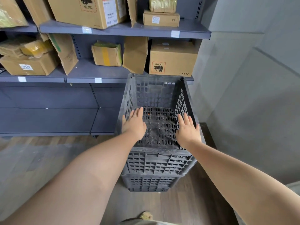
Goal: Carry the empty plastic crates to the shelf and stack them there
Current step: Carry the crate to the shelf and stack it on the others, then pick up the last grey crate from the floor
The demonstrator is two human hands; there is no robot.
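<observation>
I stand before the stack of dark plastic crates (pixel 159 161) on the wooden floor (pixel 191 200), at the right end of the grey shelf (pixel 123 31) and just in front of it. The top crate (pixel 155 95) sits on the lower crate (pixel 151 184), and I judge it seated but perhaps not fully nested. My left hand (pixel 134 123) hovers over the left wall of the top crate and my right hand (pixel 187 129) over the right wall, both flat, fingers (pixel 182 118) spread wide, gripping nothing. Whether the palms touch the rims I cannot tell. The crate is empty, only its perforated bottom shows. To do this step well, I think I should check that all four corners line up with the crate below, press down evenly on both side rims so it does not rock, and keep my fingers out of the wall slots. The stack stands narrow and tall, so a lopsided push could tip it toward the wall on the right. On the shelf behind, a cardboard box (pixel 172 59) reads "PICO" and carries a red-bordered "UN 3481" label, printed upside down. A larger box (pixel 86 10) on the upper shelf shows "UN 3481" too, and a small box (pixel 161 19) to its right is marked "X4".
</observation>
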